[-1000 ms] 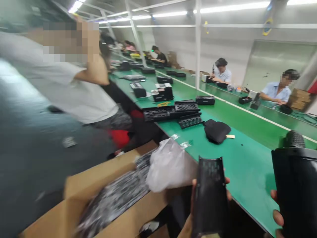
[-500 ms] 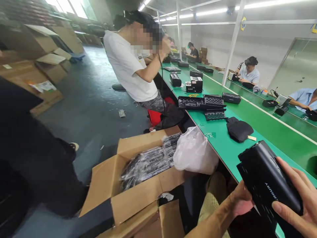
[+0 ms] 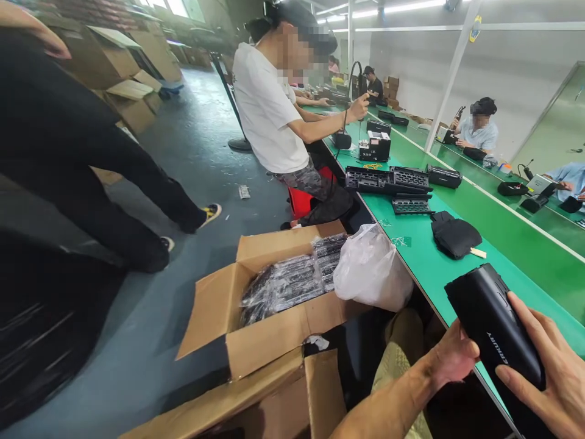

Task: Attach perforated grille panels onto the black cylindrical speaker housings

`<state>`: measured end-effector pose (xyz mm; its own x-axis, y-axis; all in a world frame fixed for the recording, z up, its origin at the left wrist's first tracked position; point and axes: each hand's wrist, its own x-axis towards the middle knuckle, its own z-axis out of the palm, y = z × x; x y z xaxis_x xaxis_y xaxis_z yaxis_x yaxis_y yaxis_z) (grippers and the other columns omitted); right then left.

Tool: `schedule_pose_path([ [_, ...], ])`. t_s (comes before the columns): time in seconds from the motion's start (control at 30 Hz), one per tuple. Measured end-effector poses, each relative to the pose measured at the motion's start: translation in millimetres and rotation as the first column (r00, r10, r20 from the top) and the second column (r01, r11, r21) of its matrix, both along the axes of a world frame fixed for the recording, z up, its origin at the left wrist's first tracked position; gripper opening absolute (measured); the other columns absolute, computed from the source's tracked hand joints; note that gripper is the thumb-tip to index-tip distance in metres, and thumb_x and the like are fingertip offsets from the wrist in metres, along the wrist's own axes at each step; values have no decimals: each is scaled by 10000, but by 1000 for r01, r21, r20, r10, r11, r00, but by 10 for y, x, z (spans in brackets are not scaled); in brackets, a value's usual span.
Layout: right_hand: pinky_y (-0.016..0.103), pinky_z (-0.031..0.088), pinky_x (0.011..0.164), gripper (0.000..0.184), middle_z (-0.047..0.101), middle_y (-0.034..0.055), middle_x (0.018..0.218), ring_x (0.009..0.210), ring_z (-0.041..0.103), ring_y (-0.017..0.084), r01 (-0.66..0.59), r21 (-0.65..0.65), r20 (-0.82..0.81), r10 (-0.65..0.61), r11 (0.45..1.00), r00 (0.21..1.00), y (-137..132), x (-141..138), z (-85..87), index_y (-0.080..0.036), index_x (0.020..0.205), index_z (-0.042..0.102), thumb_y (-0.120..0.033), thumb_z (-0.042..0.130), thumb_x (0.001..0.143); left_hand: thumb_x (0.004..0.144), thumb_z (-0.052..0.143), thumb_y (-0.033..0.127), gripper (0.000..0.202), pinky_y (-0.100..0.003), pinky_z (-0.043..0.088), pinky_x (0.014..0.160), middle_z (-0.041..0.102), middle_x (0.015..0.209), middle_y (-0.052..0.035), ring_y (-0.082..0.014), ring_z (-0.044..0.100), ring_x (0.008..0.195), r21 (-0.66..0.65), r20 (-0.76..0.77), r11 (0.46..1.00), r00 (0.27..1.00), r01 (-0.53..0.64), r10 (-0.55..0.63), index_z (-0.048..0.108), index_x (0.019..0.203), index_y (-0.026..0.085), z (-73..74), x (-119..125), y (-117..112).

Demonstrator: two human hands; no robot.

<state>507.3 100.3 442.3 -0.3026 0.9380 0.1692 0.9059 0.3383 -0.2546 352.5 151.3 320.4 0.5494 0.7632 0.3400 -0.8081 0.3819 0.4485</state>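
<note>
My left hand (image 3: 452, 356) and right hand (image 3: 546, 381) are closed around the black cylindrical housing (image 3: 491, 341), their grip little changed from a moment ago, and I hold it lettered side up over the edge of the green workbench (image 3: 439, 286). Just left of it, a white plastic bag (image 3: 372, 268) sits against the open cardboard carton (image 3: 269, 317) of bagged black parts (image 3: 283, 286). Farther along the bench, a black fabric pouch (image 3: 454, 238) and perforated black casings (image 3: 388, 180) lie beyond a seated co-worker's (image 3: 269, 110) knees.
</note>
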Motion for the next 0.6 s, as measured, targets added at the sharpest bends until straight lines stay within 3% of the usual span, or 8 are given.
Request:
schedule_pose_path([
  [0.13, 416, 670, 759, 888, 594, 151, 1490, 1064, 767, 345, 39, 21, -59, -38, 999, 998, 64, -24, 79, -346, 1692, 281, -565, 671, 925, 601, 954, 592, 815, -580, 441, 1129, 749, 1257, -192, -459, 607, 1329, -43, 49, 998, 998, -40, 42, 733, 1264, 172, 123, 20, 5],
  [0.23, 541, 628, 907, 924, 526, 133, 1580, 1292, 641, 437, 21, 82, -100, -13, 996, 995, -92, 71, 68, -373, 1670, 334, -607, 731, 869, 590, 961, 510, 847, -602, 432, 1132, 751, 1262, -175, -468, 591, 1350, -79, 49, 995, 996, -65, 69, 692, 1330, 196, 199, -24, 39],
  [0.33, 687, 514, 1044, 1054, 326, 109, 1715, 1499, 387, 512, 156, 258, -291, -78, 953, 954, -356, 134, -157, -438, 1677, 267, -568, 836, 800, 567, 967, 484, 933, -610, 422, 1142, 726, 1330, -154, -459, 570, 1378, -97, 35, 988, 991, -122, 126, 640, 1406, 239, 244, -68, 98],
  [0.4, 752, 386, 1128, 1128, 194, 121, 1757, 1550, 268, 522, 264, 336, -428, -103, 904, 898, -444, 95, -369, -421, 1692, 179, -545, 854, 797, 551, 977, 492, 998, -616, 407, 1156, 696, 1387, -152, -453, 551, 1398, -77, 19, 987, 989, -143, 145, 606, 1448, 258, 260, -57, 138],
  [0.47, 772, 292, 1164, 1104, 259, 166, 1717, 1528, 303, 520, 318, 464, -471, -74, 826, 879, -416, 18, -522, -353, 1657, 252, -503, 893, 772, 550, 981, 511, 1050, -618, 390, 1170, 668, 1434, -153, -451, 530, 1418, -43, -9, 990, 991, -137, 136, 572, 1486, 270, 271, -32, 177],
  [0.53, 744, 283, 1173, 973, 412, 178, 1609, 1467, 408, 477, 344, 549, -488, -42, 761, 872, -331, -28, -551, -292, 1557, 388, -469, 916, 759, 561, 981, 526, 1083, -611, 376, 1185, 631, 1486, -153, -448, 495, 1450, 9, -57, 994, 993, -105, 105, 541, 1518, 276, 291, -53, 233],
  [0.6, 695, 301, 1177, 847, 494, 169, 1526, 1422, 468, 430, 362, 546, -517, -36, 756, 855, -283, 7, -472, -269, 1473, 462, -453, 909, 778, 585, 969, 573, 1088, -593, 352, 1213, 562, 1564, -145, -438, 425, 1504, 76, -116, 993, 989, -86, 95, 527, 1535, 281, 344, -170, 334],
])
